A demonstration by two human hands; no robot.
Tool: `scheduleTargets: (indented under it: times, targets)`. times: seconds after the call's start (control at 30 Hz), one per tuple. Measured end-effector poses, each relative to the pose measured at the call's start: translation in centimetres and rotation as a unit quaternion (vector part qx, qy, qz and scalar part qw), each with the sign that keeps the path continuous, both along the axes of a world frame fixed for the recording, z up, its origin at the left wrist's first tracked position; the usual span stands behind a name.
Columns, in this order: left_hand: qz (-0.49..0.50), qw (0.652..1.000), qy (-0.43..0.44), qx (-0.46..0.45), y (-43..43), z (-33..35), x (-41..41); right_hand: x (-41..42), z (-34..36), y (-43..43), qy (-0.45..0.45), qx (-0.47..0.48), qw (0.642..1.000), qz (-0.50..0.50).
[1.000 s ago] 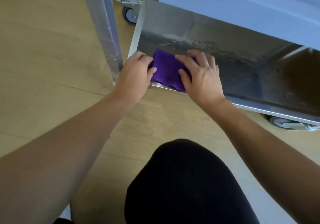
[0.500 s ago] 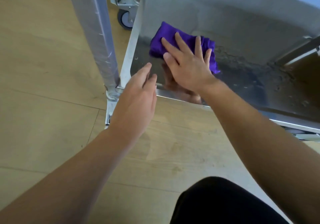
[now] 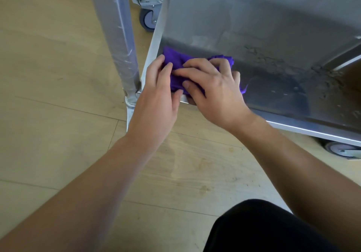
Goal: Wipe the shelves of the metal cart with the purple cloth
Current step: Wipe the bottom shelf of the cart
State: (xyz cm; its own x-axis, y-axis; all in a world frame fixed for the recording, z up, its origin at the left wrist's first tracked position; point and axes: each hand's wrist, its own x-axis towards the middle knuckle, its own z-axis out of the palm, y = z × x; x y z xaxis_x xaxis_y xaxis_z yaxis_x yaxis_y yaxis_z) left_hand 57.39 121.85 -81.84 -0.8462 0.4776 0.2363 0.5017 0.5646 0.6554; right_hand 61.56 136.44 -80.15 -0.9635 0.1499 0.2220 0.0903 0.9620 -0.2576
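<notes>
Head view: left hand [image 3: 156,95] and right hand [image 3: 214,87] pinch the cloth [image 3: 175,60] at the shelf [image 3: 254,27] corner; curled fingers [image 3: 195,63] gather it, probably refolding.

Purple cloth [image 3: 176,61], silver-grey cart shelf [image 3: 254,27], tan floor [image 3: 48,76]

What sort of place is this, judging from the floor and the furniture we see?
Probably an indoor work or service room, perhaps near a kitchen; I cannot say more. The signs: a light wood-look plank floor, a stainless-steel cart with a grey caster wheel, and a purple cloth on its shelf.
</notes>
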Motion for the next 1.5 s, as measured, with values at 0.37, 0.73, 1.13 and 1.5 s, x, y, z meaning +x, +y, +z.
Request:
scheduleTargets:
  times: [0.37, 0.73, 1.13, 1.5]
  targets:
    - [0.05, 0.971, 0.133, -0.19, 1.8, 1.5, -0.6, -1.3, 0.4, 0.0, 0.063, -0.161, 0.984, 0.037]
    - [0.033, 0.954, 0.117, -0.275, 3.7, -0.7, -0.7, 6.0, -1.3, 2.8, -0.114, 0.028, 0.981, -0.153]
    - [-0.058, 0.957, 0.11, -0.26, 8.5, -0.7, 0.0, 7.6, -1.6, 4.1, -0.093, -0.02, 0.972, -0.213]
    - [0.041, 0.949, 0.052, -0.307, 5.7, -0.1, -4.2, 7.2, -1.1, 4.1, -0.142, -0.002, 0.97, -0.197]
